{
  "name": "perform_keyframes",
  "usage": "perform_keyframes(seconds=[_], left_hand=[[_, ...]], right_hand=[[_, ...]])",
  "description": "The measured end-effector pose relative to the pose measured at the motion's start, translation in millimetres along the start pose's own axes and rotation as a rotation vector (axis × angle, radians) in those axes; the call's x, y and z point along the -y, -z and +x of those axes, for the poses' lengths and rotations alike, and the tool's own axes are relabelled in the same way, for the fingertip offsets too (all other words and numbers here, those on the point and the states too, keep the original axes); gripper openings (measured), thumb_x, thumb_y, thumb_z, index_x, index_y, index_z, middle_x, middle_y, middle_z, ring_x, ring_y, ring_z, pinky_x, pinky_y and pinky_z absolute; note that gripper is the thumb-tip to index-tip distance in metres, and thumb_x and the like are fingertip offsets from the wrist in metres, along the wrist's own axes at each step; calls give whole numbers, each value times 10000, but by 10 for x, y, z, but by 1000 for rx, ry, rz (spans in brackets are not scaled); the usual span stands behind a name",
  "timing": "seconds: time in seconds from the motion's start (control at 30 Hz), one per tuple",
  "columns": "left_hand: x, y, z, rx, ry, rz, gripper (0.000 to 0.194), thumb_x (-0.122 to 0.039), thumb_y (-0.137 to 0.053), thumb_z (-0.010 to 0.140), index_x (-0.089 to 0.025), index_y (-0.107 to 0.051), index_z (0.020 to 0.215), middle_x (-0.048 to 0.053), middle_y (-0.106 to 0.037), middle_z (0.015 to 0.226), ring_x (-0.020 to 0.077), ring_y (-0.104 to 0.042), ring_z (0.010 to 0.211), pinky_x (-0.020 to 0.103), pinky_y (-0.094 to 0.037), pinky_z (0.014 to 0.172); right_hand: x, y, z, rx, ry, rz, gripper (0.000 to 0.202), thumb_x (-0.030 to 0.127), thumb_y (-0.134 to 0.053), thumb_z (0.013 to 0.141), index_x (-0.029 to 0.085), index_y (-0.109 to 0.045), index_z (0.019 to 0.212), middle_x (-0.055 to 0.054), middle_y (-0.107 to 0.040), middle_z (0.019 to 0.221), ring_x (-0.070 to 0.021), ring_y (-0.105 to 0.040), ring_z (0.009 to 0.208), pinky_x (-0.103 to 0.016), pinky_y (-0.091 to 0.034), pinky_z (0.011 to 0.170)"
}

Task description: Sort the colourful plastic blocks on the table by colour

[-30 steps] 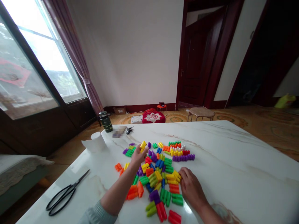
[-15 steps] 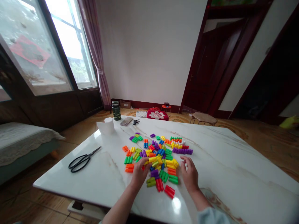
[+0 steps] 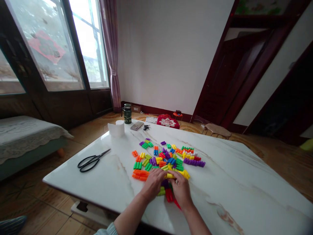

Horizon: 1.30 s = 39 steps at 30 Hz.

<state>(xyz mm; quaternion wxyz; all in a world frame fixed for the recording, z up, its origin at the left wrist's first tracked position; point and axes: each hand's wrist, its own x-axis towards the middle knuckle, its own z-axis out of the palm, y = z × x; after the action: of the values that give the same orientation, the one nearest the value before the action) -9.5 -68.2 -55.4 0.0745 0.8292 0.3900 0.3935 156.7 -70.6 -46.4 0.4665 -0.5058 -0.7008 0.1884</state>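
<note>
My left hand (image 3: 155,183) and my right hand (image 3: 181,190) meet over the near part of a heap of plastic toy blocks. Between their fingertips is a yellow toy block (image 3: 169,176), with fingers of both hands closed on it. Just beyond lie more yellow blocks (image 3: 186,174). Orange blocks (image 3: 140,175) sit left of my left hand. A red block (image 3: 169,195) and an olive-green block (image 3: 161,191) show partly beneath the hands, which hide other pieces there.
At the right of the heap stands a row of joined purple blocks (image 3: 194,162). Black-handled scissors (image 3: 94,160) lie on the left of the marble-patterned table (image 3: 220,176). Toward the far left edge are a paper roll (image 3: 116,129), a green flask (image 3: 127,114), a phone (image 3: 137,126) and keys (image 3: 146,127).
My right hand has moved left from beside the heap and closed on the yellow block at my left hand. The whole view has shifted slightly.
</note>
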Motion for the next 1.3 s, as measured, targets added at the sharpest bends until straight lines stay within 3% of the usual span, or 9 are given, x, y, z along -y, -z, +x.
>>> perform_keyframes(seconds=[0.2, 0.33, 0.53, 0.63, 0.83, 0.97, 1.1, 1.2, 1.3], left_hand=[[-87, 41, 37, 62, 6, 60, 220, -154, -411, 922, -176, -598, 1035, 83, -655, 919, 233, -580, 873, 376, -437, 791], [-75, 35, 35, 39, -9, 62, 243, -124, -432, 894, -183, -597, 1063, 81, -653, 934, 238, -570, 900, 384, -446, 804], [23, -28, 32, -122, 88, 67, 256, -96, -430, 902, -180, -615, 1059, 77, -636, 919, 220, -566, 907, 371, -482, 818], [34, -44, 29, -93, 61, 89, 324, -97, -444, 908, -205, -594, 1174, 85, -635, 1080, 234, -563, 1035, 407, -470, 908], [22, -33, 14, -142, 137, 115, 427, -157, -470, 922, -245, -501, 1338, 106, -531, 1342, 261, -500, 1227, 467, -441, 1014], [-51, 34, 12, -119, 112, 68, 382, -234, -503, 929, -253, -526, 1310, 104, -532, 1353, 264, -485, 1250, 471, -419, 1036], [-163, 143, -10, -10, -43, 9, 425, -377, -568, 895, -265, -539, 1305, 112, -549, 1337, 284, -490, 1246, 486, -385, 1053], [-229, 180, -59, 189, -206, -37, 651, -598, -658, 770, -282, -534, 1326, 120, -560, 1332, 326, -501, 1234, 491, -371, 1059], [-255, 147, -112, 264, -226, -43, 718, -682, -672, 698, -268, -575, 1277, 130, -568, 1313, 347, -505, 1226, 492, -359, 1066]], right_hand=[[277, 367, 314, 404, 3, -199, 332, 175, -561, 744, 297, -769, 972, -37, -765, 958, -236, -699, 901, -337, -516, 804], [390, 481, 416, 495, 3, -396, 238, 177, -597, 704, 300, -778, 797, -17, -766, 803, -213, -693, 758, -269, -454, 637], [190, 631, 442, 287, -96, -596, 86, 244, -649, 673, 259, -732, 656, -28, -721, 672, -204, -652, 642, -267, -390, 559], [111, 602, 496, 207, -128, -400, 130, 260, -615, 694, 227, -736, 730, -42, -730, 729, -210, -655, 665, -289, -458, 603], [-96, 443, 427, -178, -46, -49, 349, 333, -492, 831, 155, -659, 1080, -143, -672, 1100, -224, -658, 872, -371, -557, 755], [-360, 384, 161, -173, 34, -280, 413, 412, -555, 834, 161, -621, 1155, -156, -623, 1201, -290, -570, 1137, -474, -465, 992], [-595, 286, -124, -39, 78, -453, 660, 545, -607, 811, 206, -478, 1363, -144, -494, 1406, -326, -454, 1295, -517, -421, 1040], [-665, 233, -239, -43, 105, -490, 584, 529, -547, 868, 221, -470, 1359, -132, -523, 1372, -323, -444, 1294, -531, -415, 1035], [-621, 235, -257, -70, 135, -459, 412, 448, -491, 925, 218, -531, 1264, -127, -570, 1274, -287, -487, 1225, -495, -423, 1028]])
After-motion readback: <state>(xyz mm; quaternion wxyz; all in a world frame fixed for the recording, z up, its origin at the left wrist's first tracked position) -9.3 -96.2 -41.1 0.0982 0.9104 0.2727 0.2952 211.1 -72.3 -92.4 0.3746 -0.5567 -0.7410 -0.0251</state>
